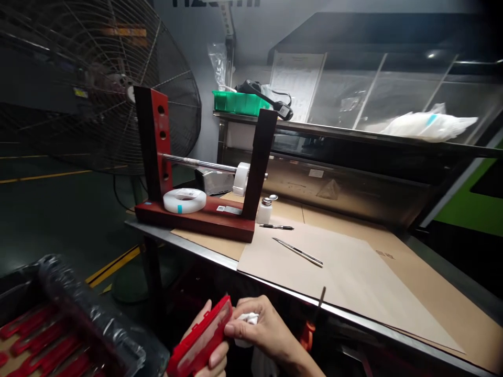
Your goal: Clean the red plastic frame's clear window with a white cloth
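Note:
My left hand (218,358) is closed around a red plastic part (208,340) with a pale flat face, held tilted in front of the bench edge. Pinched in my right hand (267,327) is a crumpled white cloth (248,318), which meets the upper end of the red part. To the lower left, a black plastic-lined bin (129,335) holds several similar red parts (47,340). Beside my right wrist, an orange-handled tool (308,335) with a thin metal shaft points upward.
On the bench stands a red and black frame (204,222) with a metal rod and rolls of clear film (184,200). A white pump bottle (265,211), a pen (276,226) and a slim metal tool (298,252) lie nearby. A large fan (173,68) stands left; a green tray (240,103) sits on the shelf.

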Action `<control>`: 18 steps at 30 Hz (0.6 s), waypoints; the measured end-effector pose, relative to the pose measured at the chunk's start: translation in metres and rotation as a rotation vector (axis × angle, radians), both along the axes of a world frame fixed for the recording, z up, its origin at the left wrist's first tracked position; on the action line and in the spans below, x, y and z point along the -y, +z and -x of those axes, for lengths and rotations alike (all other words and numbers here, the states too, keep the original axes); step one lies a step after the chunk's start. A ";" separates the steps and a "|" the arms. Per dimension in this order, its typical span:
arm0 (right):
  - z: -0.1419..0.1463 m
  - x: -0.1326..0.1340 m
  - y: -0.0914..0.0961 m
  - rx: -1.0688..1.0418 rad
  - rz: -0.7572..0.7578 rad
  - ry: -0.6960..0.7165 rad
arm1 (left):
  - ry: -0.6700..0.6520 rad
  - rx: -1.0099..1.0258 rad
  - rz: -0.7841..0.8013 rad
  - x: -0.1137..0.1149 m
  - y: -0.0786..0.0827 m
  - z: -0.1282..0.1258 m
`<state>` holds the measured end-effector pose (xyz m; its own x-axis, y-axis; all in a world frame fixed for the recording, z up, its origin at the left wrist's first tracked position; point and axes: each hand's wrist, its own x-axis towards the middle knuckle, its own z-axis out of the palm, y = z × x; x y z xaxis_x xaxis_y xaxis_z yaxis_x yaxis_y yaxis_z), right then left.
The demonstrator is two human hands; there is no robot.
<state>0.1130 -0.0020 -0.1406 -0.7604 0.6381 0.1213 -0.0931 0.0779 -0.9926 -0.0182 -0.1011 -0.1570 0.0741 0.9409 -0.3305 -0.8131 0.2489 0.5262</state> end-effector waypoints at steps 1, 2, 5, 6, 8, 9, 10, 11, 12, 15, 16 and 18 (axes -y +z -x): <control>0.002 0.006 -0.005 0.001 0.019 0.009 | 0.023 -0.007 0.034 0.006 -0.004 0.000; 0.003 0.012 -0.009 0.007 0.027 0.016 | 0.047 -0.014 0.070 0.011 -0.008 0.000; 0.011 0.030 -0.017 0.025 0.063 0.050 | 0.162 -0.040 0.163 0.029 -0.016 -0.002; 0.014 0.035 -0.019 0.027 0.088 0.049 | 0.220 -0.054 0.189 0.035 -0.018 -0.002; 0.020 0.044 -0.023 0.038 0.146 0.013 | 0.359 -0.091 0.230 0.048 -0.021 0.001; 0.023 0.047 -0.026 0.050 0.174 -0.014 | 0.431 -0.110 0.249 0.056 -0.023 0.003; 0.026 0.050 -0.028 0.061 0.191 -0.041 | 0.500 -0.127 0.264 0.064 -0.023 0.005; 0.030 0.053 -0.031 0.074 0.199 -0.061 | 0.562 -0.144 0.276 0.072 -0.023 0.007; 0.033 0.056 -0.034 0.089 0.204 -0.070 | 0.615 -0.154 0.283 0.080 -0.023 0.009; 0.047 0.068 -0.039 0.141 0.202 -0.041 | 0.730 -0.254 0.282 0.100 -0.022 0.010; 0.052 0.073 -0.040 0.162 0.196 -0.019 | 0.756 -0.314 0.287 0.106 -0.022 0.011; 0.063 0.085 -0.041 0.201 0.156 0.034 | 0.806 -0.427 0.318 0.117 -0.024 0.018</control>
<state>0.0502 -0.0866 -0.1818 -0.7808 0.6107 -0.1320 0.1070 -0.0774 -0.9912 -0.0365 -0.2180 -0.1807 -0.7401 0.5188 -0.4279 -0.5580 -0.1186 0.8213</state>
